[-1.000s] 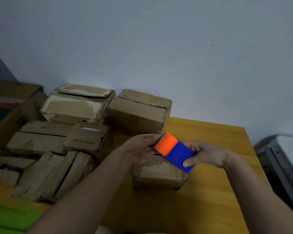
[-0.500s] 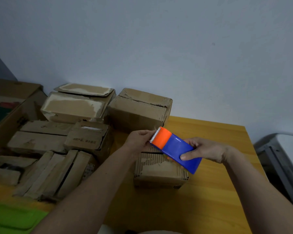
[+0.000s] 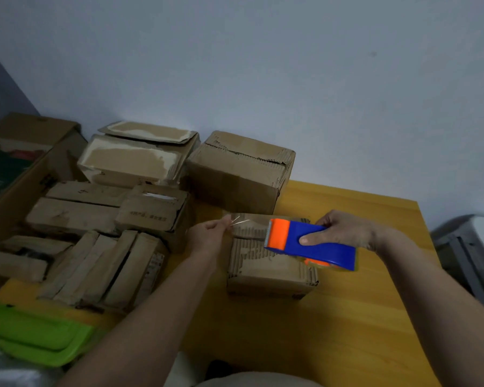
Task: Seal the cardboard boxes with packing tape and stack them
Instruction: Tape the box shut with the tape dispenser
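Clear tape strip (image 3: 248, 222), pinched by left hand (image 3: 207, 236), spans from blue-and-orange plastic dispenser (image 3: 310, 244), gripped by right hand (image 3: 344, 229), above closed corrugated cardboard box (image 3: 271, 270).

The tape dispenser (image 3: 313, 244) blocks part of the top of the small box (image 3: 271, 269) under it, and the roll inside only peeks out at the lower right, so can't really see how much tape is left. The printing on the box (image 3: 151, 210) by the left hand (image 3: 207, 236) is way too blurry to read. The green tray (image 3: 34, 333) and big carton (image 3: 14, 163) are both cut off by the left edge.
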The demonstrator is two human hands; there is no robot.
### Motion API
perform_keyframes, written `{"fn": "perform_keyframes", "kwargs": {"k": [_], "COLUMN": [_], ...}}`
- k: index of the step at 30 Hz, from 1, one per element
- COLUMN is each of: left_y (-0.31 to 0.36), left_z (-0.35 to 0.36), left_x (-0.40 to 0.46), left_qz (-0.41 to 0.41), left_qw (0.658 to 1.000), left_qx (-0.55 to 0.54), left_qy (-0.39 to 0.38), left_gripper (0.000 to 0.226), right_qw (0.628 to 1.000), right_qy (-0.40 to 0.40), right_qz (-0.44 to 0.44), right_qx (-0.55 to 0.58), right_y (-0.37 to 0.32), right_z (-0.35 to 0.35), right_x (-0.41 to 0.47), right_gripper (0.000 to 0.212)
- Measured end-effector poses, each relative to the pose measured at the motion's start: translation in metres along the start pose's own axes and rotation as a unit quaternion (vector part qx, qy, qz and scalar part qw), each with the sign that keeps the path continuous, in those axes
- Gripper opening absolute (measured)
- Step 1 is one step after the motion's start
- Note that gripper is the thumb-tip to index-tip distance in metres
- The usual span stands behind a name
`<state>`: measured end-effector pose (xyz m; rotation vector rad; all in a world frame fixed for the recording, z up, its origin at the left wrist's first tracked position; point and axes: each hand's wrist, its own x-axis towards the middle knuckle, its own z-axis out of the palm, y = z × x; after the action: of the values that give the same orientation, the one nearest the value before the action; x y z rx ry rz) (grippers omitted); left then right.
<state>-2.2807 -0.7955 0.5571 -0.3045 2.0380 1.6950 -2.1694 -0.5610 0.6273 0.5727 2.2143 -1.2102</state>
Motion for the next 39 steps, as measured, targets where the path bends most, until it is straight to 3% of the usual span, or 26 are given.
{"fn": "perform_keyframes", "kwargs": {"k": [5,8,12,17,23,29,33,36,38,39], "left_y": [-0.013,-0.022,-0.036,-0.044,-0.055,-0.064,-0.070,-0.071,-0.070,-0.066], "left_z": [0.002,0.010,0.015,0.021,0.026,0.029,0.029,0.031,0.028,0.026], "left_x": [0.006,0.007,0.010,0.017,0.025,0.031,0.031,0.038,0.042,0.038], "left_qz": [-0.024,-0.021,-0.018,-0.030,-0.054,-0.035,-0.027,-0.072,-0.105,-0.082], "left_qw": [0.997,0.995,0.991,0.992,0.992,0.991,0.988,0.977,0.959,0.958], "left_qx": [-0.042,-0.052,-0.048,-0.026,-0.003,0.054,0.117,0.187,0.248,0.255], "left_qy": [0.052,0.087,0.126,0.119,0.113,0.119,0.096,0.071,0.089,0.098], "left_gripper": [0.007,0.005,0.022,0.008,0.012,0.036,0.040,0.045,0.042,0.041], "right_qw": [0.996,0.990,0.982,0.971,0.961,0.955,0.956,0.956,0.957,0.957], "right_qy": [0.045,0.049,0.058,0.053,0.039,0.035,0.033,0.040,0.042,0.042], "right_qz": [0.029,0.039,0.058,0.096,0.121,0.135,0.128,0.125,0.126,0.126], "right_qx": [-0.065,-0.126,-0.168,-0.211,-0.244,-0.262,-0.262,-0.263,-0.259,-0.257], "right_y": [-0.010,-0.017,-0.025,-0.028,-0.031,-0.034,-0.035,-0.035,-0.034,-0.034], "right_z": [0.004,0.005,0.006,0.008,0.010,0.012,0.014,0.014,0.014,0.014], "right_x": [0.018,0.031,0.046,0.060,0.071,0.078,0.080,0.078,0.078,0.078], "right_gripper": [0.072,0.059,0.056,0.057,0.056,0.058,0.055,0.054,0.053,0.054]}}
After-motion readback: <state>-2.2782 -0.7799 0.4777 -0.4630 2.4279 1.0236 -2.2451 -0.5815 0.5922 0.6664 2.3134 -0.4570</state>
